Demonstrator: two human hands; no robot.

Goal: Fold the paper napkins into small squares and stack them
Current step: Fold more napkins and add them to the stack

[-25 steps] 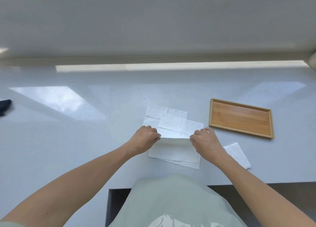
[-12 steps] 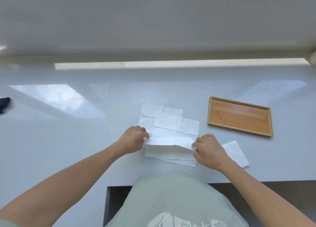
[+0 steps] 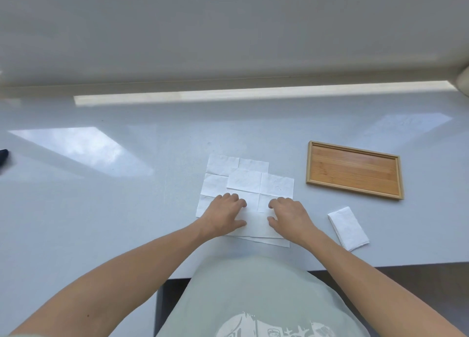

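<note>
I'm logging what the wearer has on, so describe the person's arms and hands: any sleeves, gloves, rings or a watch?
Both forearms are bare down to the left hand and right hand; no gloves, rings, watch or bracelet show. A sliver of pale sleeve appears at the left arm's upper end. The pale green shirt carries a white print.

White napkins (image 3: pixel 253 184) overlapping flat; folded napkin (image 3: pixel 348 228) apart.

No readable text, label, brand or number anywhere; white print on pale green shirt (image 3: pixel 266 298) at bottom edge, cut off by frame, too blurred to make out; napkins (image 3: pixel 253 182) and wooden tray (image 3: pixel 308 164) unmarked
</note>
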